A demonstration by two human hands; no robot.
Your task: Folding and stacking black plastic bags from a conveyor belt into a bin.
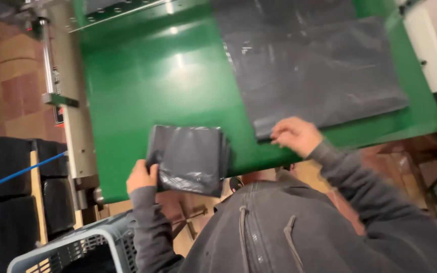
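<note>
Here, hands are working black bags on the green belt [142, 101].
Left hand [141, 177] is pinching the folded stack [190, 159]; right hand [295, 135] is pinching the flat bag's [319, 76] edge.

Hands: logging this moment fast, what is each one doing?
Left hand: closed on the folded stack of black bags.
Right hand: fingers pinching the flat bag's edge.

Single head view, looking steeply down, close over green table [142, 101]

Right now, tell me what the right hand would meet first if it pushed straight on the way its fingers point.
The right hand points left along the near edge of the flat grey plastic sheet. Beyond that lies bare green belt, then probably the folded dark bag stack, though depth is unclear.
</note>
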